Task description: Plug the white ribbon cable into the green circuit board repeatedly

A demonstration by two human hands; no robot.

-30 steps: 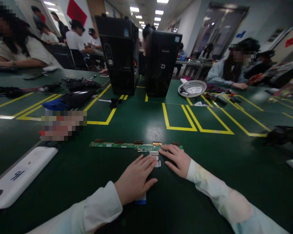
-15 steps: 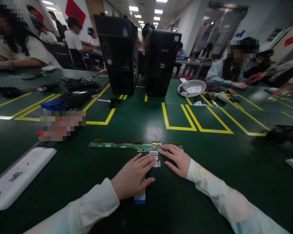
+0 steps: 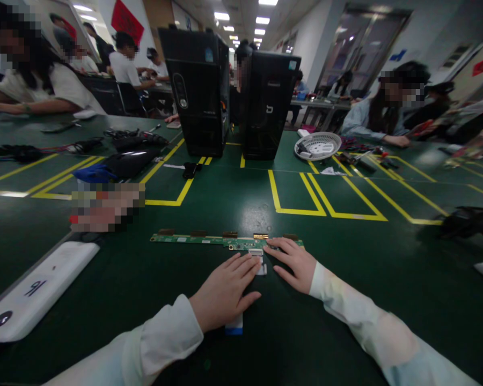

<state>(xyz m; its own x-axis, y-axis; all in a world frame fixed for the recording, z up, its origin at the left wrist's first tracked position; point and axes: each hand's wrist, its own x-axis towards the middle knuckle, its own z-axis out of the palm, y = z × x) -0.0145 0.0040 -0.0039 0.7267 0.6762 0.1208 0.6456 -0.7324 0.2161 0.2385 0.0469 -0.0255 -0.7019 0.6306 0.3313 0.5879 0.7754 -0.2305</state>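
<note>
A long, narrow green circuit board (image 3: 189, 239) lies across the table, with brown and gold tabs along its far edge. From its near side a white flat ribbon cable (image 3: 234, 325) runs toward me and ends in a blue tip. My left hand (image 3: 227, 289) lies flat over the cable, fingers stretched out, hiding its middle part; its fingertips rest by the white connector end. My right hand (image 3: 293, 264) is open, its fingertips touching the right part of the board and covering some of it.
Two black computer towers (image 3: 201, 96) stand at the back. A white basket (image 3: 317, 146) of small parts sits back right. On the left lie a white device (image 3: 44, 289), a blue-and-black item (image 3: 100, 170) and dark cables (image 3: 20, 151). People sit around the table.
Both hands keep nearly the same pose on the cable and board. The whole view has shifted slightly, so everything appears a little further right.
</note>
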